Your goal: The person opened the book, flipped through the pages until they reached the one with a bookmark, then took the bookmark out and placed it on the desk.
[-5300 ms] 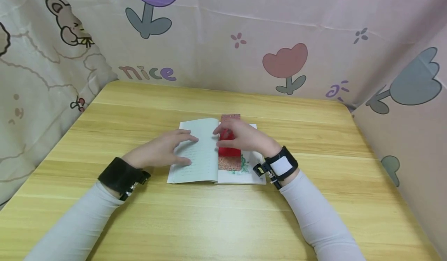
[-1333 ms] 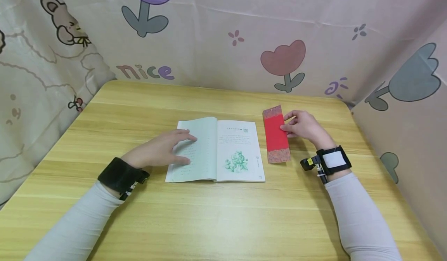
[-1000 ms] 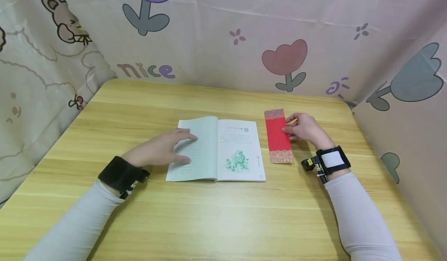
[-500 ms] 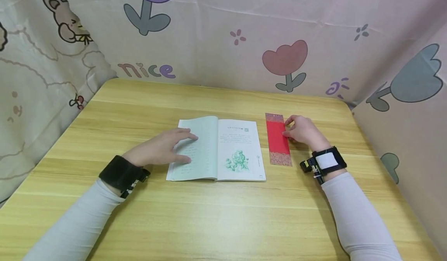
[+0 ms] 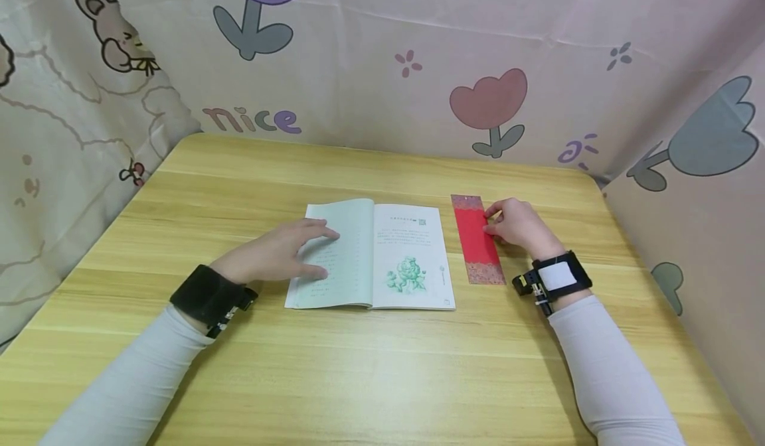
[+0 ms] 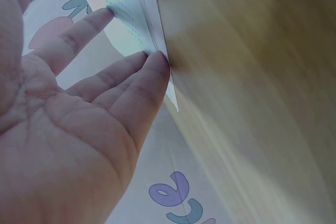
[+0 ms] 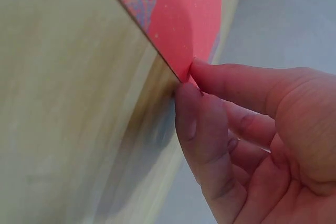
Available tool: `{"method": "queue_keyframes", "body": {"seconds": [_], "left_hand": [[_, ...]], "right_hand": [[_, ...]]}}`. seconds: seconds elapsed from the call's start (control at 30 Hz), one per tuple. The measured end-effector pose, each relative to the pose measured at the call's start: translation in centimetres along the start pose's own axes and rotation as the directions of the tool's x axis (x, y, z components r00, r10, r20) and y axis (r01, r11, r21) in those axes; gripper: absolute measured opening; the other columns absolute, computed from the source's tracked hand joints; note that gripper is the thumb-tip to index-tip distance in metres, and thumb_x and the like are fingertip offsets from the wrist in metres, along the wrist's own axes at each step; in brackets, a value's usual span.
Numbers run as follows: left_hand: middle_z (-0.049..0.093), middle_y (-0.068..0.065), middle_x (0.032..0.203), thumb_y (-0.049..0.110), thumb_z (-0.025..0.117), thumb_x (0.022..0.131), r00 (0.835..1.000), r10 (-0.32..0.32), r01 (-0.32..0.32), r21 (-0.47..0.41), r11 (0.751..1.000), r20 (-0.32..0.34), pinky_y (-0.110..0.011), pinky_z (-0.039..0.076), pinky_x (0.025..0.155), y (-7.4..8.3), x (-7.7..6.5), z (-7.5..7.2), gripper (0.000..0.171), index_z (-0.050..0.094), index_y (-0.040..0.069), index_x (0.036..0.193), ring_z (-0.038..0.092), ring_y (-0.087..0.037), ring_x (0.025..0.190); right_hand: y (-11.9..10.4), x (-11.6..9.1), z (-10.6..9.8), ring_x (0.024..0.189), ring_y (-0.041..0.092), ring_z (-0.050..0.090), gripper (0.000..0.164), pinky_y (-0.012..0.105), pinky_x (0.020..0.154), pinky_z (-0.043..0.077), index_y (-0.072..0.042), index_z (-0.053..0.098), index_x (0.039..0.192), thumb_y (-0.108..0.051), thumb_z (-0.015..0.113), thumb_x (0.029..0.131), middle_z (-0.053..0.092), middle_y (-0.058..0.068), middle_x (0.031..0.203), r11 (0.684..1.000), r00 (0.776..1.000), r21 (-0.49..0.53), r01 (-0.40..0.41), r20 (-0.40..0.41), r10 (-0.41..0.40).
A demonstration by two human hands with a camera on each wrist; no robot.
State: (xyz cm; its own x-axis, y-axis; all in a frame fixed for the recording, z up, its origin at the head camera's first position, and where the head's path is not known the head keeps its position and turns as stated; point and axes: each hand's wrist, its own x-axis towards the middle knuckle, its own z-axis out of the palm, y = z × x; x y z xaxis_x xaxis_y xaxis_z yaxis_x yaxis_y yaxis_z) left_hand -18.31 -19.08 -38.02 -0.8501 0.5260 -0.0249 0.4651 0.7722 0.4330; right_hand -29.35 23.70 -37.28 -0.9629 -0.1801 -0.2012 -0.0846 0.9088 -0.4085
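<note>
An open book (image 5: 385, 237) lies in mid-table, its right page printed with a green flower picture. My left hand (image 5: 269, 250) rests on the pale green left page, fingers loosely spread. In the left wrist view, fingertips of the left hand (image 6: 100, 114) touch the page near its edge. Just right of the book is a red bookmark (image 5: 472, 237) with patterned ends and a small hole at the far one. My right hand (image 5: 518, 223) pinches its right long edge. The right wrist view shows thumb and fingers of the right hand (image 7: 236, 124) gripping the bookmark (image 7: 191, 11) close over the tabletop.
The wooden table (image 5: 370, 379) stretches around the book on all sides. A patterned cloth (image 5: 370, 54) hangs behind it and along both sides. Each wrist wears a black strap (image 5: 562, 277) with a small camera.
Earlier the bookmark lay on the right page under my right hand. That hand has carried it right, off the book, then slightly nearer and turned it a little. The left hand has stayed put.
</note>
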Motion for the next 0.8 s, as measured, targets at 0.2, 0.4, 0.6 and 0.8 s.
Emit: {"method": "queue_keyframes", "body": {"seconds": [0.2,0.4,0.6,0.8], "left_hand": [[0.038,-0.016,0.147,0.040,0.076,0.080,1.000,0.005,-0.005,-0.005,1.000,0.004,-0.053,0.033,0.102,-0.1,-0.1,-0.1,0.066,0.054,0.014,0.137,0.035,-0.034,0.132],[0.038,-0.016,0.147,0.040,0.076,0.080,1.000,0.003,-0.003,-0.003,1.000,0.001,-0.053,0.033,0.102,-0.1,-0.1,-0.2,0.066,0.054,0.014,0.137,0.034,-0.034,0.132],[0.037,-0.015,0.147,0.040,0.076,0.080,1.000,0.009,-0.009,-0.005,1.000,-0.004,-0.053,0.031,0.103,-0.3,-0.1,0.0,0.066,0.054,0.015,0.137,0.033,-0.033,0.133],[0.031,-0.012,0.151,0.047,0.066,0.087,0.998,0.030,-0.034,-0.073,0.997,-0.062,-0.050,0.032,0.103,-0.3,-0.6,-0.7,0.065,0.048,0.016,0.142,0.030,-0.029,0.136]], "right_hand": [[-0.3,-0.4,0.1,0.068,0.023,0.059,0.032,0.029,0.059,0.049,-0.001,0.061,0.119,-0.014,0.067,0.091,0.062,0.014,0.082,1.000,1.000,0.011,0.003,-0.005,-0.003],[-0.6,-0.7,0.3,0.067,0.022,0.061,0.032,0.029,0.059,0.050,0.001,0.060,0.119,-0.015,0.067,0.091,0.064,0.014,0.081,1.000,1.000,0.027,0.007,-0.003,-0.007],[-0.5,-0.9,0.4,0.067,0.023,0.060,0.037,0.029,0.060,0.049,-0.001,0.060,0.121,-0.020,0.068,0.091,0.063,0.013,0.080,0.999,1.000,0.034,-0.004,-0.003,0.004],[-0.8,-1.9,0.2,0.082,0.027,0.058,0.048,0.034,0.067,0.051,-0.005,0.056,0.128,-0.036,0.064,0.092,0.061,0.014,0.097,0.998,0.995,0.054,0.034,-0.098,-0.029]]}}
